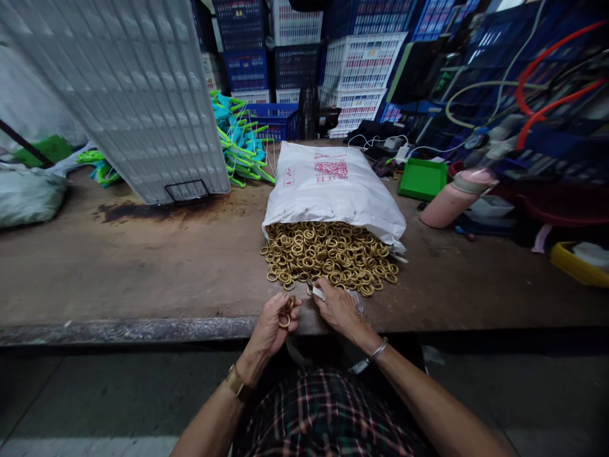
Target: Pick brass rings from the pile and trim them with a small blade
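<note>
Left hand (276,322) is curled shut around a few gold rings (285,315), right at the front edge of the table. Can't count them tbh, since the fingers cover part of the bunch. Right hand (340,309) is palm-down just beside it, fingers closed on some small light-coloured tool (318,292). Only a bit of it pokes out past the fingertips, so no clue what it is exactly. There's also something see-through by that hand's outer side, too blurry to make out.

The loose ring pile (328,254) is just beyond both hands, with the right fingertips practically at its near edge; can't tell if they're touching. It spills out of a white bag (333,184) lying on its side, mouth facing the person, so whatever's deeper inside is hidden.

Further out on the wooden table (166,285): green tray (423,179) and pink bottle (450,203) off to the right, big ribbed whitish panel (157,95) on the left, cut off at the top. Stacked crates (364,60) fill the back, also cropped.
</note>
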The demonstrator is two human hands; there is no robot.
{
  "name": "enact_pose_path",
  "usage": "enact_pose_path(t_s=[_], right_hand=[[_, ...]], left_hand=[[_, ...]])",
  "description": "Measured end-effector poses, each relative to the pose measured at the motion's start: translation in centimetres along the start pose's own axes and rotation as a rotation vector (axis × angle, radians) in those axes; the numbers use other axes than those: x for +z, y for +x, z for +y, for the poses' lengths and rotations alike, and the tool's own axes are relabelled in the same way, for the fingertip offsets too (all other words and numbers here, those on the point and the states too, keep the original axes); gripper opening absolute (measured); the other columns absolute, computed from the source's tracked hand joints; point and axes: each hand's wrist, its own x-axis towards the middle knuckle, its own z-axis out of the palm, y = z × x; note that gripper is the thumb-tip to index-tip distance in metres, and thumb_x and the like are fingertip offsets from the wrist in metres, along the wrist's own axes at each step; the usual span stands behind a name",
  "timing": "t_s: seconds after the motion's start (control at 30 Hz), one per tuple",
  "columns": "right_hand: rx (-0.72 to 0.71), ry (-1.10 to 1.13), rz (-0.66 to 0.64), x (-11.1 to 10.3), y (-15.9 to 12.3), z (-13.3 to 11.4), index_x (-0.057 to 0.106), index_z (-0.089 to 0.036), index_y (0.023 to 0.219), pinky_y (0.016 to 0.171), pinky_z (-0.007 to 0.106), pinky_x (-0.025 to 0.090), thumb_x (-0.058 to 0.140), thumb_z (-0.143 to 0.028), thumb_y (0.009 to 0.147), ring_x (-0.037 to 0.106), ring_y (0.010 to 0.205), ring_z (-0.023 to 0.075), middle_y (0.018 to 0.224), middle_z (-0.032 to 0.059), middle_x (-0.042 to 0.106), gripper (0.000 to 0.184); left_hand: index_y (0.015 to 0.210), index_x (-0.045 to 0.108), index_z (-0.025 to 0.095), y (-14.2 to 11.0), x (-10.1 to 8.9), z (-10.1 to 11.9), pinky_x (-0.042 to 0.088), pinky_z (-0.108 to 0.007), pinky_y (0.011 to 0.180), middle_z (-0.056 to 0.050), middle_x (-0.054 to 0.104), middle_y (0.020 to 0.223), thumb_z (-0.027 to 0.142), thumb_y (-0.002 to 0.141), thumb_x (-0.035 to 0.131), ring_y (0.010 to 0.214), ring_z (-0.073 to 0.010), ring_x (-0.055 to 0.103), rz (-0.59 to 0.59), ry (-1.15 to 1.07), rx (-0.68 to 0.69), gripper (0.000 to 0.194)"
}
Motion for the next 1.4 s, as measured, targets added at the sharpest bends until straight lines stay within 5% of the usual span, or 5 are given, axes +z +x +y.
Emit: enact_pose_path(t_s=[0.47, 0.6, 1.0, 1.17, 1.4], right_hand=[[0.064, -0.017, -0.038, 0.1, 0.8, -0.4, 0.047, -0.019, 0.098, 0.057, 0.024, 0.027, 0.047, -0.027, 0.081, 0.06, 0.072, 0.0163, 0.083, 0.0051, 0.064, 0.019], [0.044, 0.015, -0.011, 0.4, 0.7, 0.1, 0.048, -0.018, 0.095, 0.056, 0.024, 0.026, 0.047, -0.023, 0.079, 0.057, 0.067, 0.0153, 0.079, 0.0043, 0.063, 0.017], [-0.123, 0.584, 0.027, 0.3, -0.1, -0.2, 0.046, -0.02, 0.078, 0.06, 0.023, 0.034, 0.042, -0.033, 0.08, 0.046, 0.063, 0.0121, 0.068, -0.002, 0.05, 0.014], [-0.01, 0.823, -0.062, 0.2, 0.0, -0.4, 0.046, -0.02, 0.073, 0.055, 0.021, 0.035, 0.04, -0.035, 0.081, 0.043, 0.056, 0.0098, 0.061, -0.0046, 0.046, 0.019], [0.098, 0.836, -0.103, -0.1, 0.1, -0.8, 0.045, -0.019, 0.058, 0.051, 0.021, 0.032, 0.039, -0.036, 0.079, 0.039, 0.05, 0.0087, 0.053, -0.0045, 0.045, 0.028]], left_hand=[[0.081, 0.052, 0.017, 0.4, -0.3, 0.0, 0.029, -0.016, 0.038, 0.002, 0.053, 0.061, 0.029, 0.067, 0.061, 0.043, -0.007, 0.046, -0.006, -0.035, -0.071, 0.021], [0.07, 0.053, 0.013, 0.7, -0.5, 0.0, 0.032, -0.016, 0.039, 0.001, 0.052, 0.061, 0.031, 0.066, 0.065, 0.048, -0.0071, 0.048, 0.019, -0.056, -0.126, 0.022], [0.079, 0.053, 0.015, 1.0, 0.6, -1.0, 0.032, -0.014, 0.036, 0.003, 0.051, 0.063, 0.041, 0.067, 0.066, 0.046, -0.005, 0.047, 0.025, 0.259, -0.041, 0.032], [0.074, 0.051, 0.015, 0.8, 0.5, -1.4, 0.027, -0.013, 0.036, 0.005, 0.047, 0.057, 0.042, 0.069, 0.064, 0.043, -0.0035, 0.04, 0.028, 0.349, 0.012, 0.03], [0.077, 0.051, 0.015, 0.7, 0.6, -1.7, 0.026, -0.013, 0.035, 0.004, 0.047, 0.058, 0.044, 0.074, 0.058, 0.042, -0.003, 0.037, -0.001, 0.427, 0.033, 0.03]])
